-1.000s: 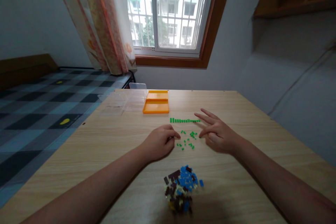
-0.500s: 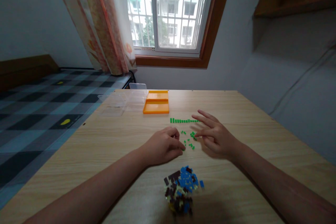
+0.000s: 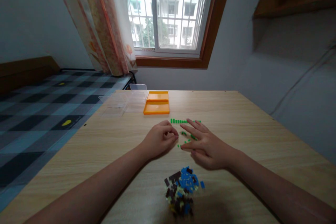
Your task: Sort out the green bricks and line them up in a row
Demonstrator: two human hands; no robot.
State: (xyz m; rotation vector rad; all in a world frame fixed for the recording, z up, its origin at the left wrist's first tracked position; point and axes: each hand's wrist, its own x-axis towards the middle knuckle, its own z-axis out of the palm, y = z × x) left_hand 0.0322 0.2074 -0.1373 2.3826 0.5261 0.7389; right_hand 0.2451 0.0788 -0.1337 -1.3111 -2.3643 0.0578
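Small loose green bricks lie scattered on the wooden table between my two hands. My left hand rests on the table just left of them, fingers curled into a pinch; what it pinches is too small to make out. My right hand hovers over the scatter with its fingers stretched out and spread, covering part of the bricks. Behind both hands a neat row of green bricks runs left to right. Close to me sits a pile of blue, brown and cream bricks.
An orange tray lies at the table's far side, with a clear plastic box beside it on the left. A bed with a checked cover stands left of the table. A window and curtain are behind.
My right hand has slid left and toward me, over the loose green bricks. My left hand reached right into the scatter, then drew back with its fingers pinched.
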